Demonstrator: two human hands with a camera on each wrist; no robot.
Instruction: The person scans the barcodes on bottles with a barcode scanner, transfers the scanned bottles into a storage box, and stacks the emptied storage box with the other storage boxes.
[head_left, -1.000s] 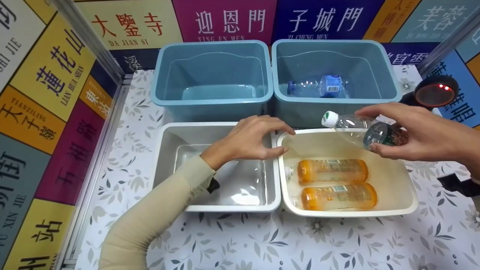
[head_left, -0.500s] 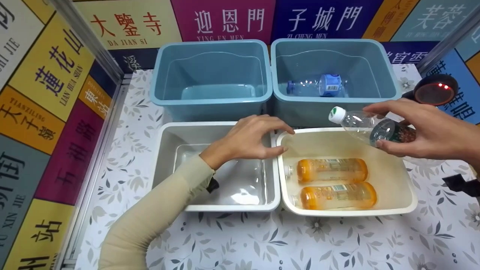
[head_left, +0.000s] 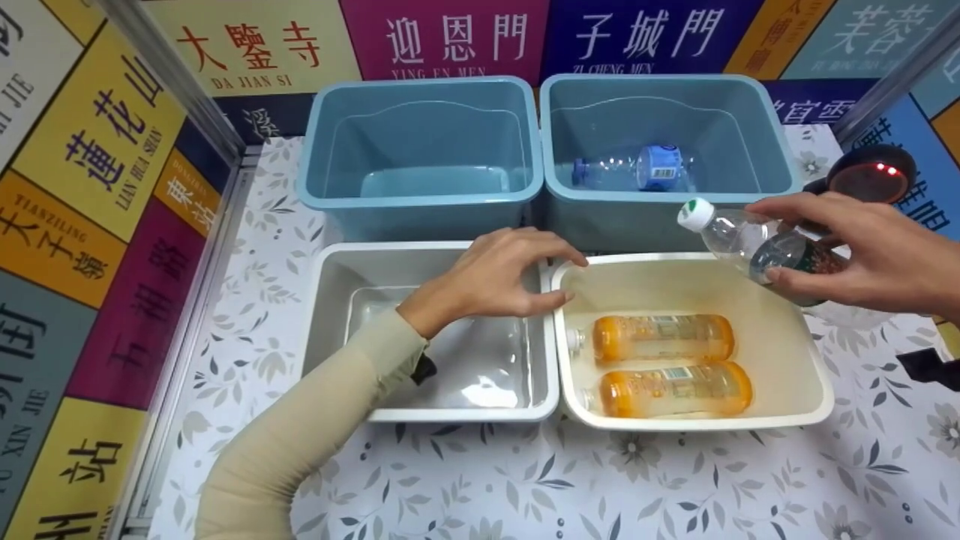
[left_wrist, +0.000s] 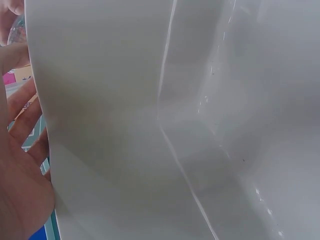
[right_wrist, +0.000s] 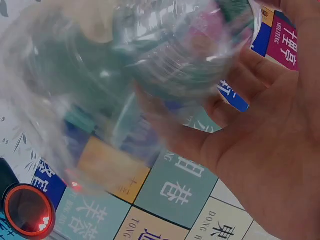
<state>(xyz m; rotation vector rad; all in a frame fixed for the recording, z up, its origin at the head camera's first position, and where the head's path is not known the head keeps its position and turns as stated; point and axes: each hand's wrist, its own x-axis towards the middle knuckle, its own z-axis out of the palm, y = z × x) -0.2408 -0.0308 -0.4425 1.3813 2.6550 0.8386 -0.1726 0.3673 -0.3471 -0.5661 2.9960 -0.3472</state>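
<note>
Bottle (head_left: 757, 244), clear with a white cap and dark green label, is held tilted in the air above the far right corner of the cream tub (head_left: 814, 375), cap pointing up and left. Right hand (head_left: 874, 255) has its grip curled round the bottle body. Left hand (head_left: 499, 274) rests with relaxed, spread fingers on the rim between the grey tub (head_left: 330, 330) and the cream tub. Two orange bottles (head_left: 664, 339) lie in the cream tub. A blue-labelled bottle (head_left: 637, 170) lies in the right blue bin (head_left: 776, 161). A scanner (head_left: 870, 180) glows red behind the right hand
</note>
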